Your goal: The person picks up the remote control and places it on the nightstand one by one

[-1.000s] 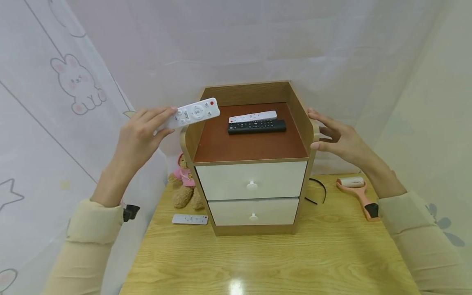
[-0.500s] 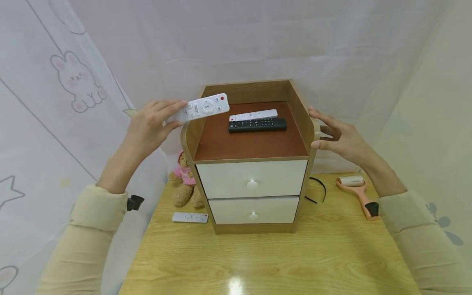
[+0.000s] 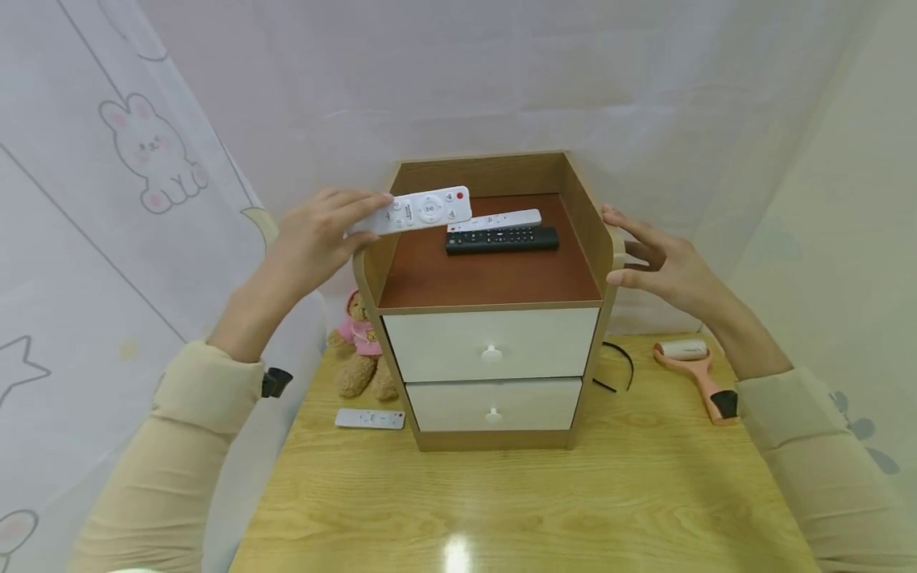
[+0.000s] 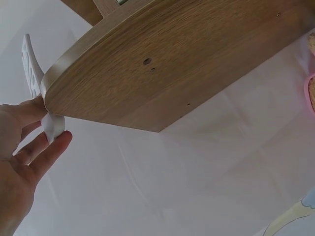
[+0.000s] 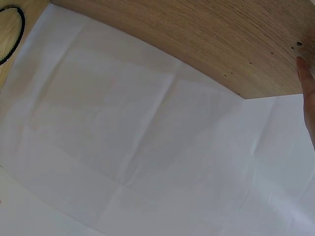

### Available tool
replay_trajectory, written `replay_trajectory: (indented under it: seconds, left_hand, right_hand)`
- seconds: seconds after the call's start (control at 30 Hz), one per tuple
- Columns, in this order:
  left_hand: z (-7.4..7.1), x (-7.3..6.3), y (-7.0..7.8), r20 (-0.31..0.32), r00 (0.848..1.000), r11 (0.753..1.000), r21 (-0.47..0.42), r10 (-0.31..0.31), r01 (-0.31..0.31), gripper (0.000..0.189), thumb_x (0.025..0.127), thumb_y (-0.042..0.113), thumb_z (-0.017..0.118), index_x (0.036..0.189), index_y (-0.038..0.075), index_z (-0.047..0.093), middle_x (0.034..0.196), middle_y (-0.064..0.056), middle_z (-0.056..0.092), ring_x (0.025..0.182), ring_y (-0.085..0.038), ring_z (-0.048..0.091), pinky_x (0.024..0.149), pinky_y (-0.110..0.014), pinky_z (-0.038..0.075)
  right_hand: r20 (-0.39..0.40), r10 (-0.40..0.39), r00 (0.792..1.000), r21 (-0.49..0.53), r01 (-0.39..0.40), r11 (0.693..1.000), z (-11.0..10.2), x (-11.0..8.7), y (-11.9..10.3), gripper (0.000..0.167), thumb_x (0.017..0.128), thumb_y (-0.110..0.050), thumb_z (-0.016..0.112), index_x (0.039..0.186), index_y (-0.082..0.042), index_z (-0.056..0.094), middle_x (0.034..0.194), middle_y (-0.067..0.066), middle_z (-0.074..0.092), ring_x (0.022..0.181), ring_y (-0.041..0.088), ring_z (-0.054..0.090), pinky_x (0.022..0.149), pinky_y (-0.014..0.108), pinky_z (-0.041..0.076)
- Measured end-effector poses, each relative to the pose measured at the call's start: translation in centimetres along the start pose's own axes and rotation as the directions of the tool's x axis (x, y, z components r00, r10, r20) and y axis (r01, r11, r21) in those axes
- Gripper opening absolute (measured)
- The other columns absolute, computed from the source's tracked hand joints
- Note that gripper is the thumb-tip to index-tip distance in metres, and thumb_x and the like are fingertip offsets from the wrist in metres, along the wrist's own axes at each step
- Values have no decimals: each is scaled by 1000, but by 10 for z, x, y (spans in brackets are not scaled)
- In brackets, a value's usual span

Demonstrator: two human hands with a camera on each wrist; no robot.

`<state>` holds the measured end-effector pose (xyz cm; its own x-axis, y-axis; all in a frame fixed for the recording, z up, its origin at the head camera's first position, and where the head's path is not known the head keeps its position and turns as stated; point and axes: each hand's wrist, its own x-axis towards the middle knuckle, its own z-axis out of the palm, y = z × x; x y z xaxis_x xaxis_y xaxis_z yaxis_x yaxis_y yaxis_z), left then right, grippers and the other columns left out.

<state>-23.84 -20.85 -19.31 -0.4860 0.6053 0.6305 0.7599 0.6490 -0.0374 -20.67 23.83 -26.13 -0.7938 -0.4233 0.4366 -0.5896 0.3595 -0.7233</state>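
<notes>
My left hand (image 3: 322,231) pinches a white remote control (image 3: 430,208) by one end, its red button at the far end. That remote reaches over the left side wall of a small wooden cabinet (image 3: 494,440); the left wrist view shows the remote (image 4: 54,125) beside the wall's rounded edge. On the cabinet's brown top lie another white remote (image 3: 505,220) and a black remote (image 3: 501,240), side by side. With fingers spread, my right hand (image 3: 666,263) rests at the outside of the right side wall. A fingertip (image 5: 306,73) shows against this wall in the right wrist view.
A white remote (image 3: 369,419) lies on the wooden table (image 3: 501,509) left of the cabinet, before a teddy bear (image 3: 363,342) in pink. To the right are a black headband (image 3: 626,362) and an orange lint roller (image 3: 695,374). Two white drawers (image 3: 444,342) face front.
My left hand has moved right with the white remote, which now extends farther over the cabinet top and overlaps the white remote there. The right hand stays at the right wall.
</notes>
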Motion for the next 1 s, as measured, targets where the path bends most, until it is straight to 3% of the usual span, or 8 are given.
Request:
replay_trajectory:
  seconds: [0.13,0.57,1.0]
  left_hand:
    - [3,5,5,30,999,1000,-9,13,-12,49,82,-1,74,128,7,62,124,-14,63,112,-33,56,92,-48,47]
    - [14,20,13,126,992,1000,-6,21,-20,48,84,1,73,130,9,61,125,-10,63,118,-30,54,94,-46,48]
    - [21,42,22,198,978,998,-28,61,-56,48,83,3,74,130,8,62,125,-9,63,111,-29,56,87,-43,49]
  right_hand:
    - [-2,-5,1000,-4,5,1000,-1,-1,-5,76,86,7,66,151,-13,32,158,1,25,140,30,32,101,14,38]
    - [-2,5,1000,13,-5,1000,-3,-4,-6,75,86,8,65,151,-13,33,158,0,25,141,27,31,102,16,38]
    - [3,12,1000,15,-13,1000,-5,-6,-10,75,87,9,64,151,-13,32,159,0,24,142,28,28,102,13,36]
